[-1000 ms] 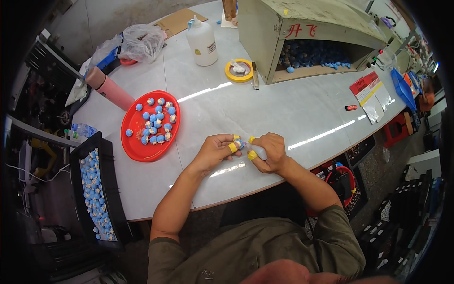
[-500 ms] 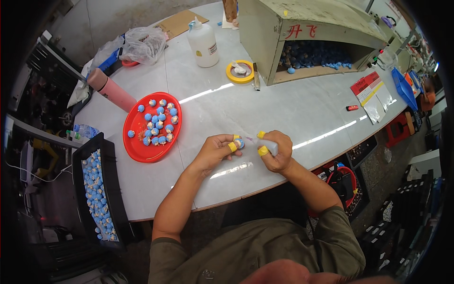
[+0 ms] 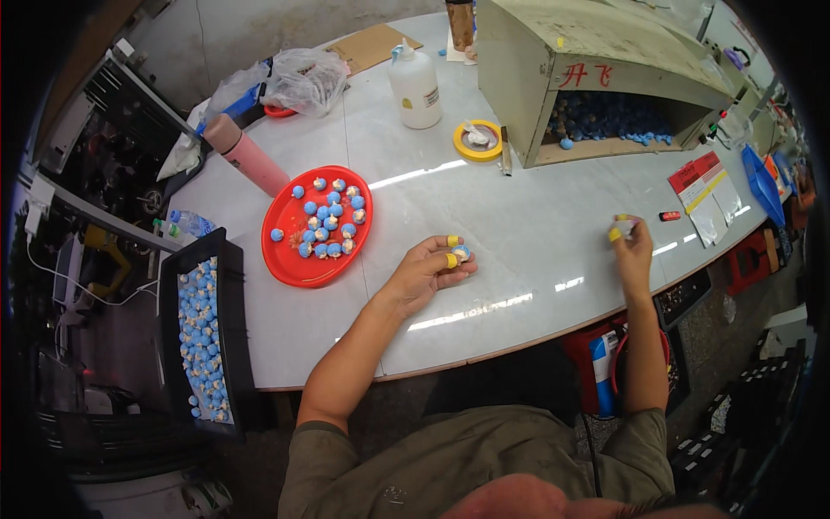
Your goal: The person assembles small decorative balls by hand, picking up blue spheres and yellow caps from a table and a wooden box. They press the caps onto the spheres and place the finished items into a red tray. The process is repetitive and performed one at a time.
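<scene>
Blue-white ball (image 3: 462, 253) pinched in left hand (image 3: 430, 272); right hand (image 3: 630, 245) seemingly grips something small.

A large white table (image 3: 536, 251) with a glossy top and a curved near edge is seen, streaked by bright reflections of overhead light. A bare grey wall (image 3: 233, 35) is found beyond its far side. Dark shelving (image 3: 112, 147) crowded with equipment and cables is set along the left of the table. A red stool (image 3: 748, 259) is placed on the dim, cluttered floor at the far right.
</scene>
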### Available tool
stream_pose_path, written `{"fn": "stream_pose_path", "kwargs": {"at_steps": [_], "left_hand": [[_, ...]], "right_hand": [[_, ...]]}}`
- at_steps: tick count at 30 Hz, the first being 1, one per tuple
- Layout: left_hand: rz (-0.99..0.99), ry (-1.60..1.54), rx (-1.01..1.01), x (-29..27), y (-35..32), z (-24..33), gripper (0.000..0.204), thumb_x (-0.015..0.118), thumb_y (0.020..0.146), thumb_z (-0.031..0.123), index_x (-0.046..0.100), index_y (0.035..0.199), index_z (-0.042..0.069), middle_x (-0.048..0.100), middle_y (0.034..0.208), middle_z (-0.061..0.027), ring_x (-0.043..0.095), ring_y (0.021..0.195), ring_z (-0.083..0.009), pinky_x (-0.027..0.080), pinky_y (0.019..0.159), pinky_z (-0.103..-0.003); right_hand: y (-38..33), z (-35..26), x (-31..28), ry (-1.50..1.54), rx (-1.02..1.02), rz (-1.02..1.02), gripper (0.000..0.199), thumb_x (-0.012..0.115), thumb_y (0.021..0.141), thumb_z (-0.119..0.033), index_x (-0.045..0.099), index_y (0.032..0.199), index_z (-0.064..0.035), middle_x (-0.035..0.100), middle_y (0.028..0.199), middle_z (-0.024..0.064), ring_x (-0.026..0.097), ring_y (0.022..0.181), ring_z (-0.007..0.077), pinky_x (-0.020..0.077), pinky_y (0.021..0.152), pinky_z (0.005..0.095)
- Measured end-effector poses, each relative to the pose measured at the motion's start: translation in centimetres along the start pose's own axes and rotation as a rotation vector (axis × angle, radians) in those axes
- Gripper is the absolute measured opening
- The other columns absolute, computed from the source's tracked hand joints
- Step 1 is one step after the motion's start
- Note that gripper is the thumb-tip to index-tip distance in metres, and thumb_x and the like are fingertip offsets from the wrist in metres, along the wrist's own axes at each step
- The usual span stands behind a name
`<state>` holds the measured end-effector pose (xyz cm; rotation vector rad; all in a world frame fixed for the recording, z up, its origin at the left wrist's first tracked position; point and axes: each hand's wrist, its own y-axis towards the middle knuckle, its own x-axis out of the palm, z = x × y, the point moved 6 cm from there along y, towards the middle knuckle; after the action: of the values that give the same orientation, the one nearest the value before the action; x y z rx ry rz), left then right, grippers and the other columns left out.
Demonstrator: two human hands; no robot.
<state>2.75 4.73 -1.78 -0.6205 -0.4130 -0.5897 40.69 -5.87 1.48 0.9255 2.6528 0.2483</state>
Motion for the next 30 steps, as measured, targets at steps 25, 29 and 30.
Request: {"fn": "stream_pose_path", "kwargs": {"at_steps": [25, 29, 30], "left_hand": [[-0.031, 0.087, 0.041, 1.1, 0.3, -0.2, 0.022, 0.066, 0.091, 0.002, 0.055, 0.110, 0.005, 0.067, 0.111, -0.0174, 0.071, 0.097, -0.0220, 0.061, 0.079, -0.026], [-0.025, 0.077, 0.046, 0.5, 0.2, 0.1, 0.022, 0.065, 0.091, 0.002, 0.055, 0.110, 0.005, 0.067, 0.112, -0.0173, 0.070, 0.098, -0.0220, 0.060, 0.079, -0.027], [-0.026, 0.074, 0.044, 0.5, 0.2, 0.1, 0.022, 0.065, 0.091, 0.002, 0.054, 0.110, 0.005, 0.067, 0.112, -0.0173, 0.070, 0.098, -0.0220, 0.060, 0.080, -0.027]], "right_hand": [[6.9, -2.2, 2.8, -0.432, -0.442, 0.172, 0.026, 0.059, 0.082, 0.005, 0.062, 0.107, -0.0018, 0.064, 0.097, 0.0142, 0.064, 0.082, 0.0277, 0.0520, 0.074, 0.0356], [15.2, 0.7, 5.4, -0.686, -0.352, 0.233, 0.028, 0.057, 0.083, 0.000, 0.062, 0.110, -0.0048, 0.064, 0.107, 0.0162, 0.064, 0.097, 0.0341, 0.0514, 0.084, 0.0446], [16.8, 1.1, 5.6, -0.774, -0.314, 0.208, 0.029, 0.058, 0.082, -0.001, 0.062, 0.111, -0.0051, 0.063, 0.108, 0.0165, 0.062, 0.101, 0.0347, 0.0509, 0.085, 0.0454]]}}
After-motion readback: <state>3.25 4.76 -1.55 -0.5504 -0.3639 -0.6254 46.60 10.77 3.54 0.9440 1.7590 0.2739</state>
